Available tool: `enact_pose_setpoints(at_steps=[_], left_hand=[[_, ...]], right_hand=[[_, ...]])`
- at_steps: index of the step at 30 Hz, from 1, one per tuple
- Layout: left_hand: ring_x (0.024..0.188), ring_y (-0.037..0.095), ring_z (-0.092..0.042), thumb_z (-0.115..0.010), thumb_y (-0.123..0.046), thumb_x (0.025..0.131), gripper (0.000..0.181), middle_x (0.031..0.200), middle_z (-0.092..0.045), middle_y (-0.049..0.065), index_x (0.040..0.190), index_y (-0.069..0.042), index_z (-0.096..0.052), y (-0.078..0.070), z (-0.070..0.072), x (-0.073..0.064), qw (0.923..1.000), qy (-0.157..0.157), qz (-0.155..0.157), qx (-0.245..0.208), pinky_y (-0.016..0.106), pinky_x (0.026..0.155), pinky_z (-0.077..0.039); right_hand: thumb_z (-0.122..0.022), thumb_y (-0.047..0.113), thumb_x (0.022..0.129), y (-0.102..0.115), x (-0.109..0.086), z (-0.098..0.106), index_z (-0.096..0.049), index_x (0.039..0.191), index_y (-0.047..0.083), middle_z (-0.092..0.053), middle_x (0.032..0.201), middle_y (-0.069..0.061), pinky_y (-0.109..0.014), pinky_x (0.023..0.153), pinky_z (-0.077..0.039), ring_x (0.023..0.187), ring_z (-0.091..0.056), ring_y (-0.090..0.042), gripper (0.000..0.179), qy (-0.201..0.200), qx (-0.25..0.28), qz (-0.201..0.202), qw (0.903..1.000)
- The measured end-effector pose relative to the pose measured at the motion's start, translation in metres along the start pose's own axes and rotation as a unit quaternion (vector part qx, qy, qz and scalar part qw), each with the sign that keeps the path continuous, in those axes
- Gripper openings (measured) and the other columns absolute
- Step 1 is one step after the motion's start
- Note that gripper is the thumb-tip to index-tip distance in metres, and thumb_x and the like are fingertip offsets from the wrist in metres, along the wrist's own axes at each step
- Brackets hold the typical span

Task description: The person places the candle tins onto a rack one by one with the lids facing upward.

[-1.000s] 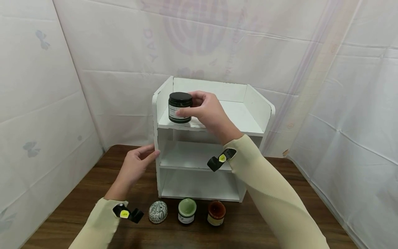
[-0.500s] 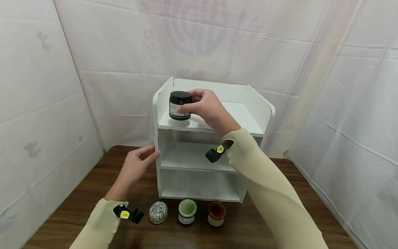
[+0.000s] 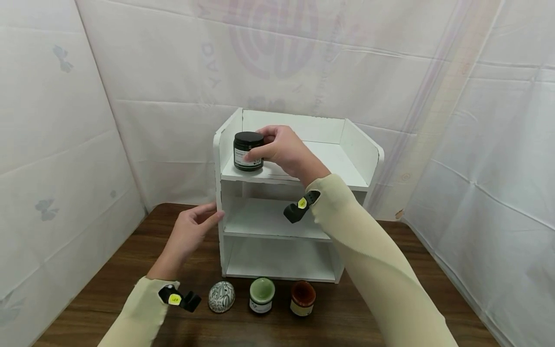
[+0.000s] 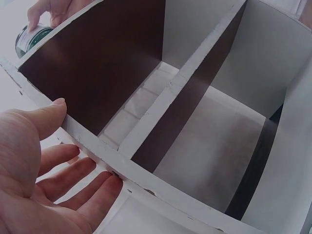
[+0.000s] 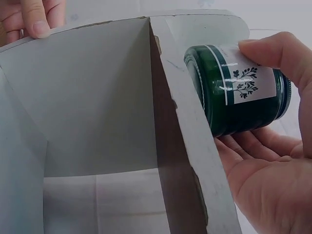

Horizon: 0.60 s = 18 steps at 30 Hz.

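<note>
My right hand point(image 3: 284, 148) holds a dark green glass jar point(image 3: 248, 156) with a black lid and a white label, thumb across the label and fingers behind. The jar is upright at the front left of the white shelf unit's point(image 3: 277, 234) top board, its base right at the surface. In the right wrist view, the jar's point(image 5: 243, 92) label shows a dark leafy sprig. My left hand point(image 3: 191, 231) grips the unit's left side panel, thumb at the front edge and fingers along the outer face. The left wrist view shows this thumb and fingers point(image 4: 87, 175) at the panel.
Before the unit on the brown wooden table point(image 3: 347, 318) stand a patterned black-and-white dome-shaped item point(image 3: 221, 297), a green jar point(image 3: 262, 295) and a reddish-brown jar point(image 3: 302, 298). Raised walls point(image 3: 362, 144) edge the unit's top. White cloth point(image 3: 173, 72) hangs behind and at both sides.
My right hand has shifted slightly left with the jar, which rose a little and then came down toward the top board. My left hand stays at the side panel.
</note>
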<state>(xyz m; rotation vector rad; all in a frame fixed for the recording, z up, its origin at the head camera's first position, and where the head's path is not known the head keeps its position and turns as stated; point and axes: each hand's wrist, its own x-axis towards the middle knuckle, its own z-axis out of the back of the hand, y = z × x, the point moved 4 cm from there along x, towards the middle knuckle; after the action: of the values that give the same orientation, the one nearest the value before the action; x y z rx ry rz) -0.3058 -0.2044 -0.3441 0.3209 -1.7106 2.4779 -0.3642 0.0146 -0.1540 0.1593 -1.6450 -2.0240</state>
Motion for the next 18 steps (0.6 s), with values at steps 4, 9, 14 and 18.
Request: enact_pose_setpoints(at_steps=[4,9,14,18], left_hand=[[0.129,0.029,-0.058,-0.068,-0.051,0.096,0.064,0.144,-0.062,0.013,0.145,-0.01,-0.058,-0.0001,-0.0004,-0.0004,1.0,0.001,-0.001,-0.002,0.017,0.089,-0.049],[0.13,0.029,-0.057,-0.068,-0.051,0.097,0.064,0.146,-0.061,0.012,0.146,-0.011,-0.058,0.0001,0.0002,-0.0003,1.0,0.001,-0.002,-0.004,0.018,0.09,-0.049],[0.129,0.027,-0.057,-0.068,-0.049,0.097,0.063,0.145,-0.061,0.013,0.146,-0.01,-0.058,-0.0001,0.0003,0.0004,0.9999,0.0,-0.005,-0.009,0.015,0.088,-0.049],[0.128,0.027,-0.058,-0.068,-0.048,0.097,0.063,0.145,-0.061,0.013,0.145,-0.009,-0.058,0.0001,-0.0002,0.0006,0.9999,0.0,-0.007,-0.009,0.014,0.088,-0.049]], right_hand=[[-0.082,-0.006,0.074,-0.0009,0.0016,-0.0012,-0.065,0.116,-0.001,-0.071,0.111,-0.013,-0.03,0.091,-0.057,0.095,-0.066,-0.017,0.046,0.0,-0.003,-0.008,1.0],[-0.081,-0.008,0.073,-0.0008,0.0037,-0.0024,-0.064,0.116,-0.001,-0.07,0.111,-0.013,-0.031,0.093,-0.057,0.096,-0.067,-0.018,0.046,0.001,0.001,-0.017,0.9999],[-0.081,-0.008,0.074,-0.002,0.0053,-0.0034,-0.064,0.116,-0.001,-0.069,0.111,-0.012,-0.031,0.093,-0.057,0.097,-0.066,-0.018,0.047,0.002,-0.003,-0.025,0.9997],[-0.083,-0.007,0.073,-0.004,0.0057,-0.0032,-0.065,0.115,0.0,-0.071,0.11,-0.011,-0.031,0.093,-0.057,0.096,-0.067,-0.017,0.046,0.0,-0.015,-0.028,0.9995]])
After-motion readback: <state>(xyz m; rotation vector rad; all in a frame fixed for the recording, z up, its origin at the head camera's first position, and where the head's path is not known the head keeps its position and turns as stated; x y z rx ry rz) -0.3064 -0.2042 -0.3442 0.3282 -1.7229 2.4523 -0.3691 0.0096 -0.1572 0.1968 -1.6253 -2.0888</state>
